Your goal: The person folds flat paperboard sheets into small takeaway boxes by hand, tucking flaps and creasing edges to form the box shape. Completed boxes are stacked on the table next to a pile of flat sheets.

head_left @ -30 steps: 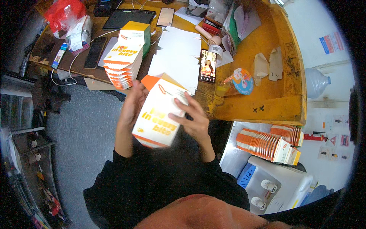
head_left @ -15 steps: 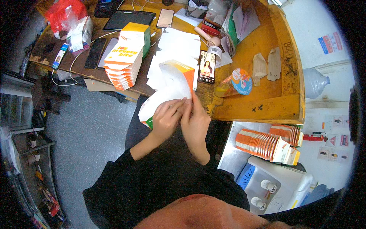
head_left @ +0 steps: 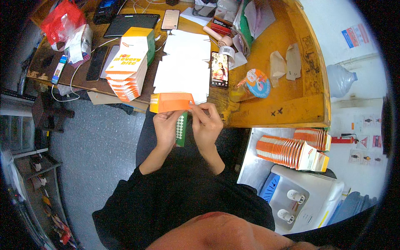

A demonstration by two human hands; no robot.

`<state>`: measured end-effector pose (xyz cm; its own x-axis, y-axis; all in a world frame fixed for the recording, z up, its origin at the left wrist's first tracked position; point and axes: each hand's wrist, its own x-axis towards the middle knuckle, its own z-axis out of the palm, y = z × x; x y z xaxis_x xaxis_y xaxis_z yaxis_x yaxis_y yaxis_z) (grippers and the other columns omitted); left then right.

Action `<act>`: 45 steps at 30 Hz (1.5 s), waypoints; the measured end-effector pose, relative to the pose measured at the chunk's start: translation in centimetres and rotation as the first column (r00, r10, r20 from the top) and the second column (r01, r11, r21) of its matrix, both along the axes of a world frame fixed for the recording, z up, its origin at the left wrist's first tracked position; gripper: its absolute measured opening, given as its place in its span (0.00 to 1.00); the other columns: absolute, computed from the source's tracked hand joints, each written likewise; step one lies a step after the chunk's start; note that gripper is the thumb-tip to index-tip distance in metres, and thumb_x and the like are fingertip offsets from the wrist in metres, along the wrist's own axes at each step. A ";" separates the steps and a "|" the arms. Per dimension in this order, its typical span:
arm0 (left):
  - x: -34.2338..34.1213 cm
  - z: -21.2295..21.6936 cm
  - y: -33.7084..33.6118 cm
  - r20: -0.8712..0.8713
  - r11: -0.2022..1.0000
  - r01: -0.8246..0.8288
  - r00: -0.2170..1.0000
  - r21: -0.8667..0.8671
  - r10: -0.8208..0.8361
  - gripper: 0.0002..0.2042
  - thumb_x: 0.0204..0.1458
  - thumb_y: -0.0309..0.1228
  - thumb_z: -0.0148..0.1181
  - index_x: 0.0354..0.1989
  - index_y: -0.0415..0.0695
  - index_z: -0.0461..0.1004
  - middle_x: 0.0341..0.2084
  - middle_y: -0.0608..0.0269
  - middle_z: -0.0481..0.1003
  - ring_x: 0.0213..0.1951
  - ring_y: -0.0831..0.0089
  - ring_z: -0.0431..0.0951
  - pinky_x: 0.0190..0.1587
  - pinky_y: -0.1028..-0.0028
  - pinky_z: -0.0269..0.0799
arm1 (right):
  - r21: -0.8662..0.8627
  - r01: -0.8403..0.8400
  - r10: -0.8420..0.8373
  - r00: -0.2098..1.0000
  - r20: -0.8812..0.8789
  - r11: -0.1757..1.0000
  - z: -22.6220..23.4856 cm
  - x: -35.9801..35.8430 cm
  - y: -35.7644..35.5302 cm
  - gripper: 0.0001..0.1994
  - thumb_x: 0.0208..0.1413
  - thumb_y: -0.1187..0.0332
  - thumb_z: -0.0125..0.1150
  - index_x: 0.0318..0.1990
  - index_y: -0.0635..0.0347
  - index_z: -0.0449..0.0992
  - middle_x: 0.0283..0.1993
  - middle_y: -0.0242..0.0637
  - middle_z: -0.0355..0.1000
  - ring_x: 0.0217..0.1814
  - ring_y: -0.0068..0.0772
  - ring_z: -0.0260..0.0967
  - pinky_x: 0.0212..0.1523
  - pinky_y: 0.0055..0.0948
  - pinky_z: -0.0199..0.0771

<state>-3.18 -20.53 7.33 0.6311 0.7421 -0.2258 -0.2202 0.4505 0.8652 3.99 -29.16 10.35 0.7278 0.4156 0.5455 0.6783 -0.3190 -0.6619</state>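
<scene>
left hand (head_left: 167,125): fingers curled shut on the orange carton (head_left: 171,102), gripping its lower edge from below
right hand (head_left: 207,123): fingers pinched closed on the carton's right end
orange carton: flattened, held level in the air just off the tabletop (head_left: 287,100) front edge; green checkered flap hangs between the hands
white blanks (head_left: 183,71): stacked on the tabletop just behind the carton
folded carton stack (head_left: 127,71): left of the blanks
phone (head_left: 219,69): right of the blanks, screen lit
</scene>
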 end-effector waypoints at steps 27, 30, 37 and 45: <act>-4.6 5.2 3.6 0.283 0.989 -0.146 0.950 0.020 0.135 0.20 0.61 0.24 0.55 0.60 0.34 0.63 0.51 0.53 0.76 0.51 0.74 0.76 0.55 0.74 0.68 | -0.423 0.204 -0.269 0.958 -0.101 0.883 -7.4 12.9 4.3 0.24 0.52 0.74 0.50 0.57 0.74 0.58 0.62 0.65 0.58 0.71 0.60 0.51 0.70 0.51 0.48; -5.4 5.1 4.5 0.286 0.997 -0.061 0.956 -0.037 0.069 0.20 0.64 0.30 0.52 0.61 0.34 0.62 0.54 0.54 0.74 0.54 0.72 0.74 0.58 0.71 0.68 | -0.043 -0.103 0.091 0.972 -0.215 0.994 -5.5 12.6 4.6 0.32 0.49 0.79 0.54 0.64 0.69 0.54 0.68 0.62 0.53 0.76 0.60 0.41 0.73 0.54 0.43; -5.0 3.8 5.6 0.175 0.940 0.150 0.980 -0.306 -0.100 0.22 0.67 0.42 0.44 0.58 0.35 0.66 0.51 0.53 0.75 0.50 0.72 0.77 0.53 0.71 0.73 | 0.038 -0.615 0.615 0.788 -0.001 0.788 -0.1 4.9 1.1 0.35 0.46 0.65 0.70 0.64 0.56 0.63 0.70 0.48 0.59 0.75 0.55 0.47 0.71 0.48 0.51; -5.4 3.3 6.7 -0.577 0.845 0.367 0.812 0.389 -0.088 0.31 0.66 0.55 0.38 0.36 0.35 0.76 0.21 0.63 0.75 0.20 0.79 0.72 0.27 0.80 0.70 | -0.003 -0.398 0.359 0.832 -0.422 0.918 0.6 4.5 -1.9 0.23 0.49 0.63 0.68 0.54 0.50 0.71 0.35 0.44 0.78 0.38 0.48 0.79 0.38 0.39 0.77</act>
<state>-8.57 -13.87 10.63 0.6826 0.6910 -0.2377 0.3787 -0.0564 0.9238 8.45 -31.02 10.95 0.6512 0.7356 0.1866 0.4359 -0.1613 -0.8854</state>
